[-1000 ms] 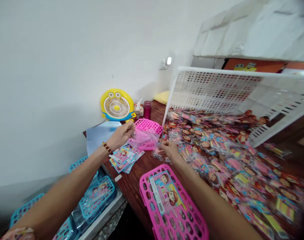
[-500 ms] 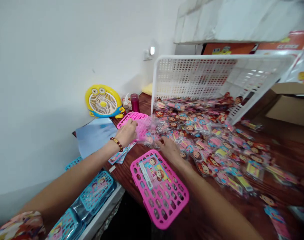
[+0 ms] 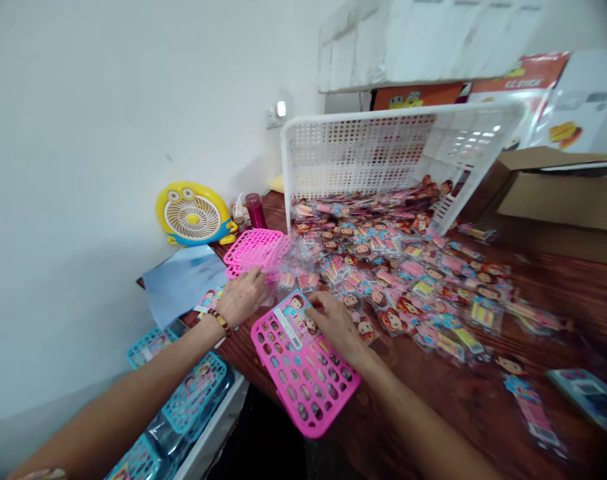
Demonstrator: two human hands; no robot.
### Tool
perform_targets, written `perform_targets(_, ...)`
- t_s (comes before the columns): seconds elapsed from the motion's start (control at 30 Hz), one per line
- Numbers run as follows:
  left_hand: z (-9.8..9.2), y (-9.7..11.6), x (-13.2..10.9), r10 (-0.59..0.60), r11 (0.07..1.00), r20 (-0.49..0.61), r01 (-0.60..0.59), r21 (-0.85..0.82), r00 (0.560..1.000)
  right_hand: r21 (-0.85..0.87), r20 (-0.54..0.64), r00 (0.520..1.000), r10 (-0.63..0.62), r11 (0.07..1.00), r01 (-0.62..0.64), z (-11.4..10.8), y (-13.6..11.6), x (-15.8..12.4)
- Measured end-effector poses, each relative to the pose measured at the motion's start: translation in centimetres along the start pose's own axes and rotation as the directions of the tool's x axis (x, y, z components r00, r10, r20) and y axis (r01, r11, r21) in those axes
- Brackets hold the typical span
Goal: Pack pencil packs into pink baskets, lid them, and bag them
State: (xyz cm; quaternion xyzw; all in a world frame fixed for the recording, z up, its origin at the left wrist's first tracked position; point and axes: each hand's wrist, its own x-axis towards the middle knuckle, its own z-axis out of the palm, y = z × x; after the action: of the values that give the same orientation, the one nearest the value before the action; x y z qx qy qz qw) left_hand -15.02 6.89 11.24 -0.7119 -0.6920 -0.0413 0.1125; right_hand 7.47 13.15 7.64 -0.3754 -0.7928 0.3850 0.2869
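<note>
A flat pink plastic basket [image 3: 308, 387] lies at the table's near edge with a cartoon card [image 3: 296, 319] at its far end. My left hand [image 3: 242, 297], a bead bracelet on its wrist, pinches a clear plastic bag [image 3: 288, 263] just beyond the basket. My right hand [image 3: 334, 319] rests on the basket's far right corner, fingers curled at the card and the bag's near edge. A wide heap of cartoon packets [image 3: 408, 273] spreads to the right of both hands.
A white mesh crate [image 3: 383, 150] lies tipped on its side behind the heap. Stacked pink baskets [image 3: 256, 248], a yellow fan [image 3: 193, 217] and a dark red bottle [image 3: 254, 210] stand at the back left. Blue baskets [image 3: 193, 393] sit below left. Cardboard boxes [image 3: 558, 193] stand right.
Both hands have drawn back toward me with the clear bag, from beside the stacked pink baskets down to the near pink basket. The view has swung to the right.
</note>
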Motion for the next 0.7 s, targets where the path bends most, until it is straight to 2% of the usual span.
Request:
perform_targets(0.1, 0.8, 0.3, -0.8, 0.004, 1.0, -0.011, -0.004, 0.01, 1.0, 0.337, -0.139, 0.975, 0.174, 0.934, -0.119, -1.5, 2.5, 0.5)
perform_targets(0.17, 1.2, 0.1, -1.0, 0.023, 1.0, -0.021, -0.023, 0.004, 1.0, 0.428, -0.194, 0.933, 0.305, 0.882, -0.199, -3.7, 5.3, -0.3)
perform_targets(0.23, 1.5, -0.5, -0.8, 0.045, 0.999, -0.042, -0.045, 0.002, 0.998, 0.337, -0.205, 0.894, 0.399, 0.886, -0.318, -6.5, 8.2, -2.2)
perform_targets(0.27, 1.5, -0.9, -0.6, 0.055, 0.998, -0.058, -0.055, 0.006, 0.997, 0.211, -0.188, 0.89, 0.416, 0.902, -0.377, -7.8, 9.3, -3.3)
perform_targets(0.33, 1.4, -1.7, 0.1, 0.07, 0.997, -0.098, -0.067, 0.027, 0.993, -0.156, -0.188, 0.909, 0.371, 0.903, -0.401, -9.8, 9.9, -5.1)
perform_targets(0.4, 1.2, -1.9, 0.9, 0.084, 0.995, -0.136, -0.076, 0.058, 0.987, -0.382, -0.273, 0.927, 0.256, 0.856, -0.349, -10.3, 8.0, -5.6)
perform_targets(0.43, 1.1, -1.8, 1.3, 0.092, 0.994, -0.149, -0.082, 0.074, 0.985, -0.397, -0.26, 0.947, 0.186, 0.874, -0.28, -9.8, 6.0, -5.3)
perform_targets(0.5, 0.8, -1.2, 1.8, 0.112, 0.99, -0.168, -0.095, 0.106, 0.979, -0.26, -0.129, 0.992, 0.013, 0.965, -0.046, -7.7, 1.1, -3.8)
perform_targets(0.53, 0.8, -0.8, 2.0, 0.123, 0.987, -0.175, -0.102, 0.121, 0.977, -0.192, -0.058, 0.993, -0.104, 0.977, 0.091, -6.3, -1.4, -2.7)
perform_targets(0.6, 0.6, -0.2, 1.8, 0.138, 0.982, -0.189, -0.11, 0.151, 0.972, -0.192, 0.122, 0.945, -0.303, 0.927, 0.322, -3.3, -5.3, 0.0)
perform_targets(0.63, 0.5, -0.1, 1.6, 0.139, 0.98, -0.197, -0.107, 0.167, 0.97, -0.269, 0.188, 0.93, -0.317, 0.894, 0.359, -2.0, -6.5, 1.4)
perform_targets(0.7, 0.3, -0.4, 1.0, 0.119, 0.977, -0.225, -0.075, 0.197, 0.967, -0.489, 0.194, 0.956, -0.22, 0.823, 0.289, -0.1, -7.0, 3.8)
